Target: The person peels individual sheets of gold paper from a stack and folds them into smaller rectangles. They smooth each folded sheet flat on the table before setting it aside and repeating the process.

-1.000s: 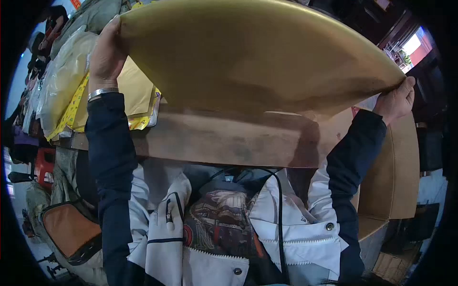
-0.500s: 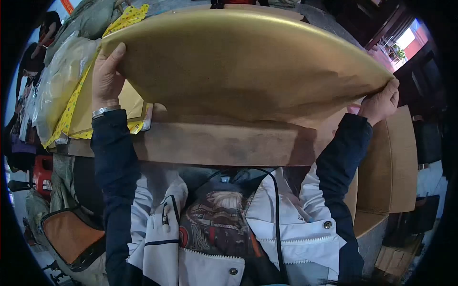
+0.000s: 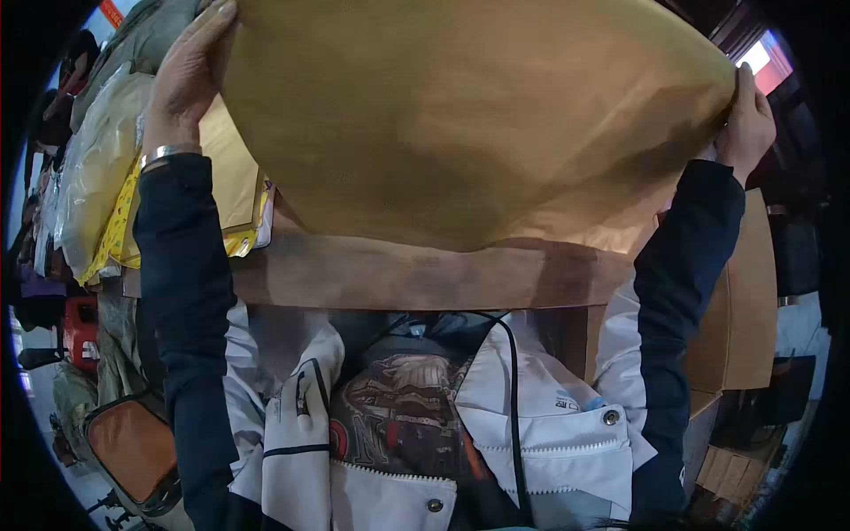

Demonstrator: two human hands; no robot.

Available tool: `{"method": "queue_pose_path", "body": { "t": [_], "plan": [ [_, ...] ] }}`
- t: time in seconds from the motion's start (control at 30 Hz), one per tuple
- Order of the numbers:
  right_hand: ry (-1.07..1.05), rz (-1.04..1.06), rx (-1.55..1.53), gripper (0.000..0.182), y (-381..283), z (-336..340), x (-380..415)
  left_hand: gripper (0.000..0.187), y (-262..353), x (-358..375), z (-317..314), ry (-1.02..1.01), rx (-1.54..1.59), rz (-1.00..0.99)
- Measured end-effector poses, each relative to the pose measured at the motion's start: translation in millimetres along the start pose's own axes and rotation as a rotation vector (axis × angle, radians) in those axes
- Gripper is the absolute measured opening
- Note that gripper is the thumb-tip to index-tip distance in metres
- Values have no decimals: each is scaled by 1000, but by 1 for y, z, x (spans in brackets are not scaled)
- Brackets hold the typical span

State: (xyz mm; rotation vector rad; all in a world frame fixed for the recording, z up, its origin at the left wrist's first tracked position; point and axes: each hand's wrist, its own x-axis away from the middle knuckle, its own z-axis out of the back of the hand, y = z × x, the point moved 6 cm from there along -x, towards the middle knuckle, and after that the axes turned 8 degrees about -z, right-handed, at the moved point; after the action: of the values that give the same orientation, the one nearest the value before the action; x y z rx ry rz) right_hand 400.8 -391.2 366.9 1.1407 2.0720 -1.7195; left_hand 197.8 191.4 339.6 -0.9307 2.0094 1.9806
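A large gold-brown sheet (image 3: 460,124), paper-like with soft creases, is stretched between my two hands above the work table (image 3: 425,274). My left hand (image 3: 188,75) grips its left edge, thumb on the near face. At the right edge, my right hand (image 3: 746,119) is closed on the sheet, with some fingers hidden behind it. The sheet's lower edge hangs in a curve close to the table top, and its upper edge runs out of view. Beside my left forearm lies a stack of flat gold-brown sheets (image 3: 232,168).
Yellow patterned wrapping (image 3: 119,234) and clear plastic (image 3: 97,168) lie at the left. An open cardboard box (image 3: 748,301) stands right of the table. An orange-brown seat (image 3: 133,447) and a red object (image 3: 81,332) are at lower left. A black cord (image 3: 513,416) hangs down my front.
Both hands have risen and moved slightly apart, lifting the sheet. Its upper edge has left the view, and more of its face shows.
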Motion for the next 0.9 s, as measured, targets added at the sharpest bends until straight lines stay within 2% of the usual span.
{"method": "queue_pose_path", "body": {
  "t": [0.03,0.1,0.17,0.23,0.27,0.3,0.37,0.4,0.53,0.6,0.67,0.73,0.77,0.83,0.87,0.9],
  "plan": [
    [-55,-78,88,39,12,-4,-10,31,-20,-8,9,-10,-2,150],
    [-258,-238,275,41,55,-14,-45,33,-61,-17,9,13,-33,228],
    [-268,-341,526,43,86,-16,-41,27,-90,-2,-25,-68,-75,325],
    [-320,-226,597,45,130,-5,-39,27,-136,13,-47,118,-48,576],
    [-308,-175,647,46,144,-3,-31,27,-158,19,-53,110,-2,576],
    [-320,-340,559,45,193,9,-36,26,-180,22,-55,104,46,574],
    [-349,-470,733,43,217,15,-16,27,-204,32,-59,89,54,594],
    [-409,-494,811,43,247,22,-19,25,-216,38,-62,185,43,679],
    [-430,-631,822,49,276,5,-7,22,-240,29,-57,196,1,769],
    [-439,-602,826,50,308,6,-8,22,-252,27,-59,201,-61,726],
    [-438,-570,827,51,328,16,-11,30,-271,25,-54,195,-121,717],
    [-478,-673,776,48,291,-1,11,26,-279,22,-51,256,-98,673],
    [-476,-683,790,48,295,8,13,22,-277,21,-53,306,-119,658],
    [-518,-851,575,43,302,15,25,24,-280,18,-54,290,-84,686],
    [-517,-858,583,43,302,20,27,24,-282,16,-55,279,-71,698],
    [-536,-893,516,40,294,19,38,30,-274,16,-53,311,-191,719]
  ]
}}
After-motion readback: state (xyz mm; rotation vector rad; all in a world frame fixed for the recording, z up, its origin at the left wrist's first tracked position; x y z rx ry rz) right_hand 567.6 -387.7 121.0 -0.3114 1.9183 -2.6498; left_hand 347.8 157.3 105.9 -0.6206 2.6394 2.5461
